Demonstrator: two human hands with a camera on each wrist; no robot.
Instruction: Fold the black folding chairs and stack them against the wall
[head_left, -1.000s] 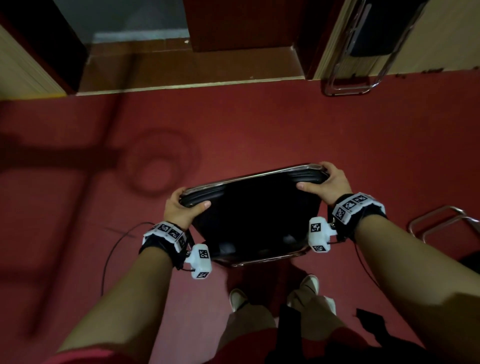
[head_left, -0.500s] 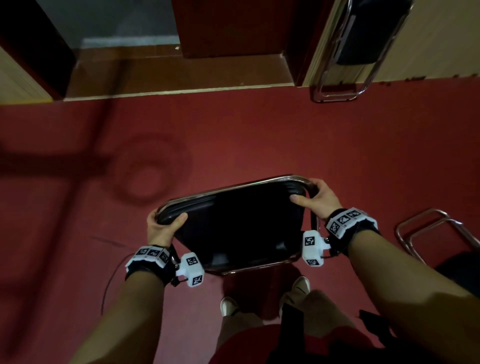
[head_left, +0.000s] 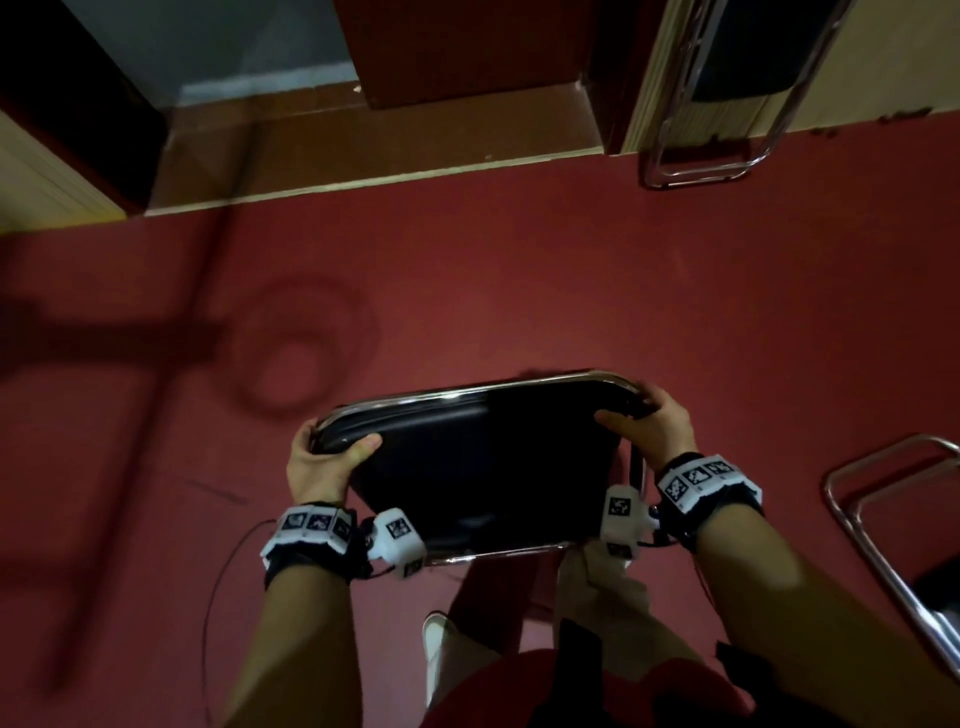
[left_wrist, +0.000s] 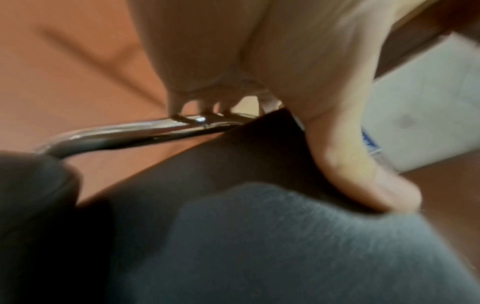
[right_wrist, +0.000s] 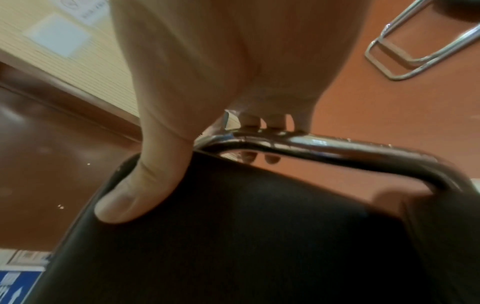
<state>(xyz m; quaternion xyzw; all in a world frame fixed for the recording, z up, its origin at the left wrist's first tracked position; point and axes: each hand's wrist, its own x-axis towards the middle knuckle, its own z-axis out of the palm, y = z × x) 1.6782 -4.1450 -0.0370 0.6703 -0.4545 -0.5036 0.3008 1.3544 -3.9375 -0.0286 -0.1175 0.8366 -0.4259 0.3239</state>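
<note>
A folded black chair (head_left: 483, 462) with a chrome tube frame hangs in front of my legs, held above the red floor. My left hand (head_left: 322, 460) grips its left top corner, thumb on the black pad and fingers curled round the tube (left_wrist: 145, 131). My right hand (head_left: 649, 423) grips the right top corner the same way, thumb (right_wrist: 127, 201) pressed on the pad (right_wrist: 233, 236). Another folded black chair (head_left: 727, 88) leans against the pale wall at the upper right.
A third chrome chair frame (head_left: 893, 540) stands on the red floor at my right. A dark wooden door (head_left: 467, 47) and a brown threshold (head_left: 363, 135) lie ahead, pale wall panels on both sides. A thin cable (head_left: 213, 613) trails on the floor by my left arm.
Carrying the chair in both hands, I have moved forward. The door and the chair leaning on the wall are closer and larger; my grip is unchanged.
</note>
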